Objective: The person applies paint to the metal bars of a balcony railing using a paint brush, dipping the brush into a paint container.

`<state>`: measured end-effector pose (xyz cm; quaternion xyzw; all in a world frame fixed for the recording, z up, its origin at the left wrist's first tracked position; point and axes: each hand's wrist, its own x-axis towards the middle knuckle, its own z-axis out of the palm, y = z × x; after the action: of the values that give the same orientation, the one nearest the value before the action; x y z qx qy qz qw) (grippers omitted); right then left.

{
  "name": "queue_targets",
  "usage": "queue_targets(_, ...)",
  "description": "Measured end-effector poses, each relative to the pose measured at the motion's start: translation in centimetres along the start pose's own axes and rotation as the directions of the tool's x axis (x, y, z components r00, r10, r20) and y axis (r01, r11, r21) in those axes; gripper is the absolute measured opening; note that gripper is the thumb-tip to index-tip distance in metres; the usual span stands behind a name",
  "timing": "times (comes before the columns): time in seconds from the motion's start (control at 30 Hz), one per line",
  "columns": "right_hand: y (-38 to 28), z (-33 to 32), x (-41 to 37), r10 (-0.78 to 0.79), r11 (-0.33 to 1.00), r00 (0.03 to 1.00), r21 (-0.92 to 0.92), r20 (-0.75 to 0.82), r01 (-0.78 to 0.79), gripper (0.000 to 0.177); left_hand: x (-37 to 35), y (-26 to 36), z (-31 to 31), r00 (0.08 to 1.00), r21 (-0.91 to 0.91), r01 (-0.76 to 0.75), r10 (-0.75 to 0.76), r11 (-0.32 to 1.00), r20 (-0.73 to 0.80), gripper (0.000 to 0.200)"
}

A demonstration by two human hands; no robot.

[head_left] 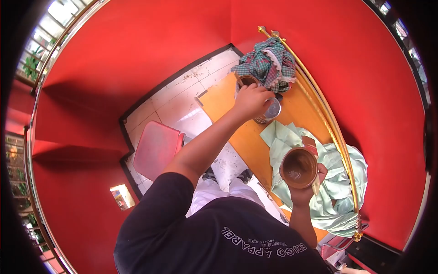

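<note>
In my right hand (305, 189) is a brown mug (299, 167), its mouth facing up at me and the inside shiny brown. The fingers wrap around its side, over a bunched pale green cloth (335, 182). My left hand (253, 100) reaches across to the far part of an orange-yellow tabletop (223, 98). Its fingers are closed together at the near rim of a second brown cup (248, 81); whatever they pinch is hidden. Right beside that hand stands a tin can (273, 109) with a silvery top.
Behind the second cup lies a crumpled green-and-pink checked cloth (269, 64). Gold rods (319, 105) run along the table's right side, by a red wall (374, 82). A pink plastic stool (157, 148) stands on the tiled floor (178, 98) at left.
</note>
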<state>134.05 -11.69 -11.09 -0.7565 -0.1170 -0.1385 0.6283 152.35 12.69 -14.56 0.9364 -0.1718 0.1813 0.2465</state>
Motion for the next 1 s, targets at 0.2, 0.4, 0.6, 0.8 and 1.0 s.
queue_targets(0.2,2.0,-4.6,-2.3,0.07,0.993,0.994,-0.089,-0.088,-0.078,0.081,10.5,4.0,14.4,0.658,0.483,-0.369,-0.143,0.794,0.739,0.032)
queue_targets(0.4,1.6,-10.4,-4.1,0.176,0.982,0.951,-0.019,-0.256,-0.187,0.075,11.4,1.8,27.9,0.483,0.673,-0.333,-0.493,0.66,0.723,0.046)
queue_targets(0.6,1.7,-13.7,-3.6,0.075,0.972,0.96,-0.194,-0.27,-0.131,0.073,10.0,3.0,29.0,0.528,0.705,-0.303,-0.503,0.642,0.684,0.042)
queue_targets(0.8,3.2,-12.2,-2.5,0.191,0.973,0.925,0.19,-0.329,-0.133,0.083,8.7,6.4,25.9,0.446,0.552,-0.221,-0.42,0.804,0.791,0.039)
queue_targets(1.0,1.6,-10.3,-0.1,0.459,0.781,0.859,0.562,-0.224,-0.271,0.066,0.8,9.5,17.1,0.879,0.338,-0.127,-0.052,0.933,0.474,0.02)
